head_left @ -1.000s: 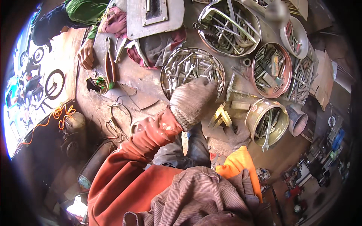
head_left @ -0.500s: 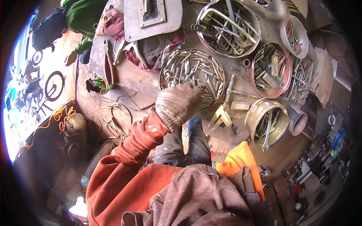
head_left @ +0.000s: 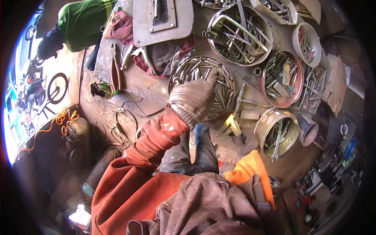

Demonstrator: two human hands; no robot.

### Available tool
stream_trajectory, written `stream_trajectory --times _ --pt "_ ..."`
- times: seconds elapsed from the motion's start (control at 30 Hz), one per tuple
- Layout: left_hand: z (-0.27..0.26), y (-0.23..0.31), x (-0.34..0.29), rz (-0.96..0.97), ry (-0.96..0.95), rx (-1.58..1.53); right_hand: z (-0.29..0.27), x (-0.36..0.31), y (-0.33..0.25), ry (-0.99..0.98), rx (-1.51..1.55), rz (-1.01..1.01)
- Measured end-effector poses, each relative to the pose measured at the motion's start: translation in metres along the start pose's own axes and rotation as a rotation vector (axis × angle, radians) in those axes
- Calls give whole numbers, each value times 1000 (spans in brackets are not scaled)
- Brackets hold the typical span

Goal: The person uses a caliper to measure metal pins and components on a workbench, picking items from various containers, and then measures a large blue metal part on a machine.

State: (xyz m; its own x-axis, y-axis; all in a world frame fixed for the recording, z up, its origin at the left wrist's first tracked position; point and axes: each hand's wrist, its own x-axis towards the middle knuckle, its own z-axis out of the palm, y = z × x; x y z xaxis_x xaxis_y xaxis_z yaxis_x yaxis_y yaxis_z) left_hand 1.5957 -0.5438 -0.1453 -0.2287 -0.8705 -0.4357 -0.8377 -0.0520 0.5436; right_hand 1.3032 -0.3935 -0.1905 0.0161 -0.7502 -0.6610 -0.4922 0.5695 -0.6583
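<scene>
Since the earlier frame, the co-worker in green has changed posture. Over the round tray, my left gloved hand has come farther forward; its back faces me, so I can't tell whether the fingers are apart or closed on any of the metal bits lying in that tray. Near the yellow metal piece, my right gloved hand is dim, and from here I can't tell whether its fingers grip it.

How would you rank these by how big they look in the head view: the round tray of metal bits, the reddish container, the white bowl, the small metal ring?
1. Round tray, partly covered by the left hand
2. Reddish container
3. White bowl
4. Small metal ring
</scene>
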Motion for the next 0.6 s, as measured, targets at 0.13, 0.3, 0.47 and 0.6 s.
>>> stream_trajectory --times 0.13,0.3,0.47,0.6 --pt "2 -2 -14 97 -20 64 -2 4 11 -25 6 6" --pt "-8 -10 -23 31 285 -40 3 -1 -2 14 164 -36" --pt "-7 -10 -22 -101 224 -5 2 3 28 28 43 85" --pt "16 -5 -37 30 164 -46 -3 2 20 -1 30 71"
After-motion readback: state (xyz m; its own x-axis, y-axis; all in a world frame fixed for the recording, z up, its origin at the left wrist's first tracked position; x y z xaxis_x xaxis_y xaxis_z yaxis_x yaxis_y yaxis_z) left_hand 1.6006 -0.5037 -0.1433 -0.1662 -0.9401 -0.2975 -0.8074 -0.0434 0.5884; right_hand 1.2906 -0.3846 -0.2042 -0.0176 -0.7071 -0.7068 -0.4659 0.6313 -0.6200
